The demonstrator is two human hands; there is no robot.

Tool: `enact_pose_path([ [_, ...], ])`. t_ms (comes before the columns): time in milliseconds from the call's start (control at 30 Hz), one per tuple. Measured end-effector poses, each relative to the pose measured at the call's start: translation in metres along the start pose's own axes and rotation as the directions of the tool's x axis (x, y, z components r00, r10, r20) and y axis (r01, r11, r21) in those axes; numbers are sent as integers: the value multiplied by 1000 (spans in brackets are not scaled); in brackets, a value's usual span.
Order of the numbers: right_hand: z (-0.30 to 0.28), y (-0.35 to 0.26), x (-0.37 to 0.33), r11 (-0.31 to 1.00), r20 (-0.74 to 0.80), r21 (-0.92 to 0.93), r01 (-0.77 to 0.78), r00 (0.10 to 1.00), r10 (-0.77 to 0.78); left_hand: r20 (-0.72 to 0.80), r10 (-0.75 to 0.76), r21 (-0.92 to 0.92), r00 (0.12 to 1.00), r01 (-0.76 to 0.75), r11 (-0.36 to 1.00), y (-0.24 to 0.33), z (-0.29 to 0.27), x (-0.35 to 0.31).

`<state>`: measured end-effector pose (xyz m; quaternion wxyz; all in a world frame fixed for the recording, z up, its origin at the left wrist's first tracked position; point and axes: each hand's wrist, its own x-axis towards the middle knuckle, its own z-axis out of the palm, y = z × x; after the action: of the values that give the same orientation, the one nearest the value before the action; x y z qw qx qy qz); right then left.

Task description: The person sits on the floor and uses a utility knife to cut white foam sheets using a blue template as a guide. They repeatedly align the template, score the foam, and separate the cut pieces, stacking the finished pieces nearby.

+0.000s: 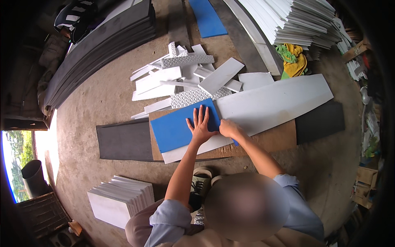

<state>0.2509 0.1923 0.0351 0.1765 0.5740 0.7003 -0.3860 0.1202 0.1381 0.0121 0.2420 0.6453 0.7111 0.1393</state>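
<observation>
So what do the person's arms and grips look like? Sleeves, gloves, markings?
Light blue-grey sleeves, left sleeve and right sleeve, both pushed or rolled up around the elbows. Forearms bare. Left grip and right grip ungloved. No watch, cables or markings visible.

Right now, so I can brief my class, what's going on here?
A person's left hand is spread on a blue board. The right hand, at the board's right edge, is closed around a blue item, mostly hidden. The blue board lies on a long white sheet, with a brown board beneath; white pieces lie beyond.
</observation>
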Motion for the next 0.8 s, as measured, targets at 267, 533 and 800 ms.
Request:
enact_pose_path([
  [267, 15, 47, -100, 996, 252, 86, -1, 968, -21, -80, 12, 6, 997, -12, 1000, 1, 1, -8],
  [533, -16, 35, -37, 844, -265, 517, 145, 964, -4, -207, 252, 163, 945, -221, 962, 44, 32, -27],
  [800, -4, 40, 3, 802, -291, 581, 138, 956, 47, -236, 222, 268, 946, -157, 951, -103, -53, 2],
])
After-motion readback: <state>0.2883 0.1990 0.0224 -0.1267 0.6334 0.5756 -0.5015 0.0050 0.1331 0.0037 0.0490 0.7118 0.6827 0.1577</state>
